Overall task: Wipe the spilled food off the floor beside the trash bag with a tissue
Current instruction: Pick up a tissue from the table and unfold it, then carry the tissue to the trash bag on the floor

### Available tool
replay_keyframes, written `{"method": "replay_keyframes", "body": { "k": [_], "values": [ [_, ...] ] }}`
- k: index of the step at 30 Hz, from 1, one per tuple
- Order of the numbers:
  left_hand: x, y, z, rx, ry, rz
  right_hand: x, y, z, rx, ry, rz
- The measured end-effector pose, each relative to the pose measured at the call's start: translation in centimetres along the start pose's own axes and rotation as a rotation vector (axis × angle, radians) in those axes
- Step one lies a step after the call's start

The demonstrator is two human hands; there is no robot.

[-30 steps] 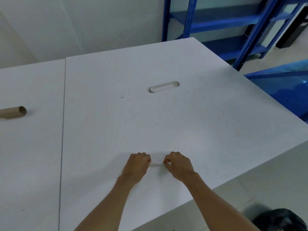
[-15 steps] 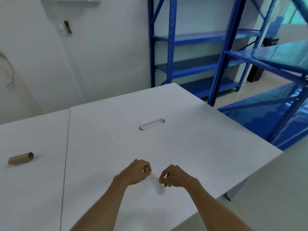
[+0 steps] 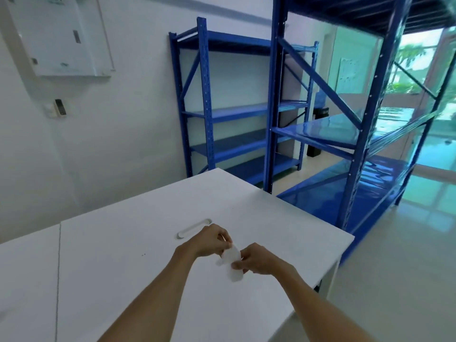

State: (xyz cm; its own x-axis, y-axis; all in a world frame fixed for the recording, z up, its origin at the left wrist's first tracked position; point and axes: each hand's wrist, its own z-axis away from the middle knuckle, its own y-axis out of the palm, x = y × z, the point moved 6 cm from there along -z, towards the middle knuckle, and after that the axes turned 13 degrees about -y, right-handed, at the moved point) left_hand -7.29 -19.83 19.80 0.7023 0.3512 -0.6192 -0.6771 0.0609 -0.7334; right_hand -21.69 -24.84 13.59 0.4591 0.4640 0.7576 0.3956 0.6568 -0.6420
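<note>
**Q:** So, what are your hands doing at this moment?

**A:** I am standing at a white table (image 3: 123, 243) and holding one small white tissue (image 3: 231, 261) just above its surface. My left hand (image 3: 209, 240) is pinching the tissue's upper edge between thumb and fingertips. My right hand (image 3: 259, 260) is pinching its lower right side the same way. Both hands are closed on the tissue, close together, with the crumpled sheet hanging between them.

**Q:** How should this step be done well?

**A:** I judge that I am readying the tissue for wiping. Thin paper tears easily, so I should be easing the edges apart gently, or folding it into a flat pad thick enough to lift food without smearing. Then I should be keeping it in one hand while turning towards the floor.

**Q:** Where are the spill and the trash bag?

**A:** Neither is showing in this view. Only pale tiled floor (image 3: 394, 280) is showing to my right, so no wiping is under way yet.

**Q:** Count what is around you.

**A:** One tissue, two hands, and one oval slot (image 3: 193, 228) set in the tabletop just beyond my left hand. Two blue metal shelving racks are standing behind the table: a far rack (image 3: 204, 99) against the wall and a near rack (image 3: 370, 134) to my right. One white box (image 3: 56, 35) is mounted on the wall, upper left.
</note>
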Motion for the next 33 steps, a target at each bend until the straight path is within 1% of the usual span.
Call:
{"method": "replay_keyframes", "body": {
  "k": [3, 5, 6, 9, 12, 17, 22, 26, 30, 33],
  "values": [
    [-2.3, -0.2, 0.4, 0.018, 0.065, -0.065, -0.3, -2.6, 2.6, -0.125, 0.036, 0.038],
    [-2.9, -0.2, 0.6, 0.029, 0.077, -0.113, -0.5, -3.6, 3.9, -0.142, 0.053, 0.098],
    [-4.0, 0.4, 0.7, 0.057, 0.107, -0.156, -0.8, -4.6, 5.6, -0.184, 0.077, 0.126],
    [-5.7, 1.7, 0.7, 0.077, 0.165, -0.27, -0.9, -6.6, 8.5, -0.203, 0.123, 0.158],
    [-9.5, 4.2, 0.9, 0.105, 0.259, -0.299, -1.5, -9.5, 13.7, -0.302, 0.216, 0.144],
    [-16.4, 11.2, 2.7, 0.237, 0.35, -0.245, -2.6, -12.9, 21.8, -0.455, 0.313, 0.123],
    [-24.3, 19.4, 6.7, 0.194, 0.539, -0.346, -4.2, -15.1, 31.7, -0.556, 0.396, 0.139],
    [-29.1, 24.0, 8.4, 0.197, 0.603, -0.313, -6.0, -16.9, 40.2, -0.612, 0.444, 0.124],
    [-35.4, 28.7, 11.1, 0.298, 0.671, -0.225, -9.0, -18.7, 49.8, -0.704, 0.487, 0.104],
    [-39.3, 31.6, 13.3, 0.353, 0.714, -0.212, -10.6, -19.7, 55.2, -0.762, 0.502, 0.071]
  ]
}}
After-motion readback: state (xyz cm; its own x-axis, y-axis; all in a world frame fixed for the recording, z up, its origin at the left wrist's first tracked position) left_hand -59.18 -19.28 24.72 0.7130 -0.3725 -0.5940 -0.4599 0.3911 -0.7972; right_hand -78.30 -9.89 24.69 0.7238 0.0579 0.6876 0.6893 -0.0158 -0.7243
